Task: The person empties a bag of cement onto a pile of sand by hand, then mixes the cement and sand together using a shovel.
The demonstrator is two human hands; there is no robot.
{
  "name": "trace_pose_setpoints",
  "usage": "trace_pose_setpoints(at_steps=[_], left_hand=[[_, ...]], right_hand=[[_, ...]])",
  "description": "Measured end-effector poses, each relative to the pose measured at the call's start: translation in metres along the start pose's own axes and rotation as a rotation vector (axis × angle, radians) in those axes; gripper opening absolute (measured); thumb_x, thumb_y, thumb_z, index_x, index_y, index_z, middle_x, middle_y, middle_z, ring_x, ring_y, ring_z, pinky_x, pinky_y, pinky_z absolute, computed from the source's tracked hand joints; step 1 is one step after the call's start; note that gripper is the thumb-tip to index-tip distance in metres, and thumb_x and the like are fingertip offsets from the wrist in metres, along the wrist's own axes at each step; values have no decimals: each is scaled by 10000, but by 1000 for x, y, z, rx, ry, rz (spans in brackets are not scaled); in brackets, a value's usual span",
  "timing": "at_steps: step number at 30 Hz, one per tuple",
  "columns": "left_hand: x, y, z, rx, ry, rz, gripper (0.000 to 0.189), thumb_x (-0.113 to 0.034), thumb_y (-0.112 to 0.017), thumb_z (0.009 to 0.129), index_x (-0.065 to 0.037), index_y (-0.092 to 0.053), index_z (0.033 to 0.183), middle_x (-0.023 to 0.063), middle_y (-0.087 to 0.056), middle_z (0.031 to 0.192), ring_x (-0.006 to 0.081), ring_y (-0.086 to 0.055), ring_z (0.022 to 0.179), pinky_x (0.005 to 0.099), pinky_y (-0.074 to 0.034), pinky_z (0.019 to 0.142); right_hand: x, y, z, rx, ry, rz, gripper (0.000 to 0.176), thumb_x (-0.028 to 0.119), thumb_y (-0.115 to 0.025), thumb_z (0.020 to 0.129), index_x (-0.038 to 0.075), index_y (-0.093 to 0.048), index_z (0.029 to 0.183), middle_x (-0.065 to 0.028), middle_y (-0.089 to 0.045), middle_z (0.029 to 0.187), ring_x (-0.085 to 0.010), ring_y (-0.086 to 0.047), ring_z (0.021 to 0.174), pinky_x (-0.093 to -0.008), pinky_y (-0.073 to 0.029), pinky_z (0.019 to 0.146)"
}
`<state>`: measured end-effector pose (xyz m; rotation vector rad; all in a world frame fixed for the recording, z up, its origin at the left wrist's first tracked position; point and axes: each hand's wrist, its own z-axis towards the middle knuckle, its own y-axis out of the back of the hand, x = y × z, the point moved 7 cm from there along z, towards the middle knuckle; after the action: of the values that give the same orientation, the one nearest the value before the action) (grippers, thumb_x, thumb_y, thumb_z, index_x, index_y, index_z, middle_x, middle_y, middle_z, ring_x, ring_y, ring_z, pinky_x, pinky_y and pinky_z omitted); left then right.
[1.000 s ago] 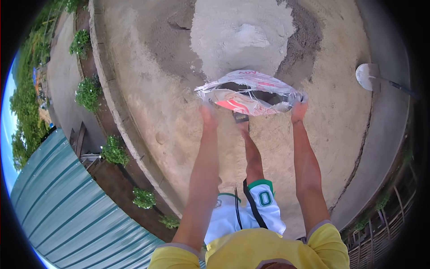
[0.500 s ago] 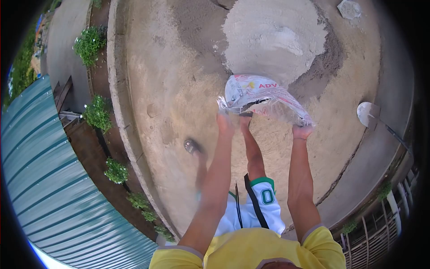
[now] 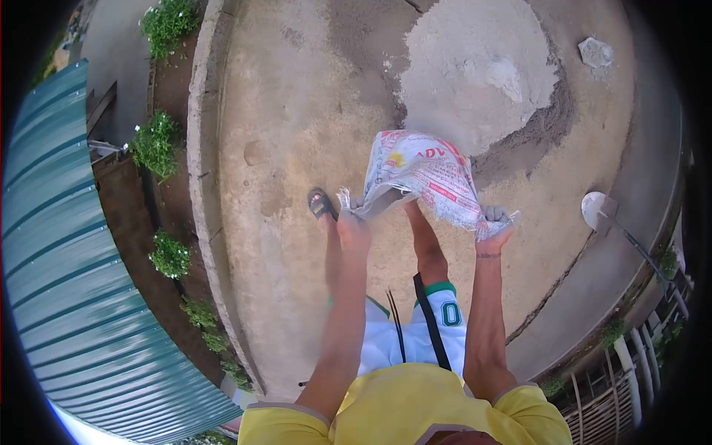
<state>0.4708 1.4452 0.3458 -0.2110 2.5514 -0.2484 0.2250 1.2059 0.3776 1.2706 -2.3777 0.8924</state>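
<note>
A white woven sack [image 3: 430,167] with red print and a yellow mark hangs between my two hands, its open edge towards me. My left hand [image 3: 353,216] is closed on one corner of that edge. The opposite corner is gripped in my right hand [image 3: 495,224], whose fingers look dusty grey. Just beyond the sack lies a broad pile of pale grey powder [image 3: 478,74], with darker grey material [image 3: 512,152] around its edge.
A shovel [image 3: 597,211] lies at the right, its handle towards the lower right. A pale block [image 3: 595,53] sits at the upper right. On the left run a concrete kerb [image 3: 205,148], flowering plants [image 3: 154,144] and a green metal roof [image 3: 81,282].
Both hands have come apart a little and nearer my body, my left hand also to the left. The sack is spread wider, with more of its print showing. My left foot has come forward.
</note>
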Motion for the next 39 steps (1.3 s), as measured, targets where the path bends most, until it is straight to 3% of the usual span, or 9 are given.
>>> trace_pose_setpoints(at_steps=[2,16,19,22,24,26,28,32,39], left_hand=[[-5,43,4,-48,-23,-132,193,-174,-398,963,-122,-462,787,59,-555,806,194,-544,815,332,-429,796],[-38,227,24,-236,-109,-387,142,-151,-452,967,-69,-541,894,48,-595,910,161,-588,866,310,-468,818],[33,305,84,-187,-16,-292,174,-173,-443,980,-56,-570,956,47,-609,931,159,-596,868,305,-472,815],[66,335,94,-156,21,-186,267,-258,-443,993,-43,-601,1008,45,-626,921,148,-600,857,293,-466,808],[86,346,110,-161,-2,-218,286,-286,-455,985,-47,-611,973,45,-628,897,152,-598,844,293,-463,801],[95,348,132,-164,-25,-214,296,-305,-470,971,-56,-625,926,47,-628,875,161,-595,830,297,-459,799],[52,308,101,-137,118,-53,269,-273,-464,963,-63,-623,906,50,-625,863,171,-593,824,305,-459,797],[40,286,112,-169,-40,-119,240,-245,-465,945,-73,-616,874,37,-615,839,174,-592,814,305,-459,774],[-90,87,63,-242,125,211,269,-275,-501,914,-55,-630,827,74,-622,833,172,-575,806,285,-429,727]], right_hand=[[-15,-20,-9,80,-41,-43,258,158,-435,814,125,-290,603,-11,-238,561,-151,-239,553,-304,-214,520],[-195,-13,-15,206,-317,-251,247,153,-418,832,116,-299,618,-17,-259,580,-161,-268,561,-306,-247,530],[-253,55,38,43,-392,-438,239,132,-419,834,120,-312,621,-21,-279,584,-171,-319,562,-319,-305,537],[-272,29,2,-50,-309,-677,236,112,-407,848,124,-328,625,-20,-290,587,-175,-344,557,-332,-338,532],[-282,17,-4,82,-273,-589,222,105,-386,868,103,-356,649,-29,-335,616,-175,-368,575,-330,-368,548],[-283,27,-3,177,-428,-423,216,104,-379,876,93,-368,661,-37,-366,635,-174,-379,586,-329,-371,550],[-276,27,0,119,-360,-518,224,113,-377,888,98,-368,665,-25,-355,640,-165,-364,574,-317,-343,532],[-268,16,-8,40,-244,-489,256,133,-398,895,133,-356,643,0,-322,620,-148,-345,542,-299,-308,507],[-219,15,17,-62,-148,-171,228,83,-376,878,117,-317,660,-12,-301,620,-159,-307,569,-301,-306,538]])
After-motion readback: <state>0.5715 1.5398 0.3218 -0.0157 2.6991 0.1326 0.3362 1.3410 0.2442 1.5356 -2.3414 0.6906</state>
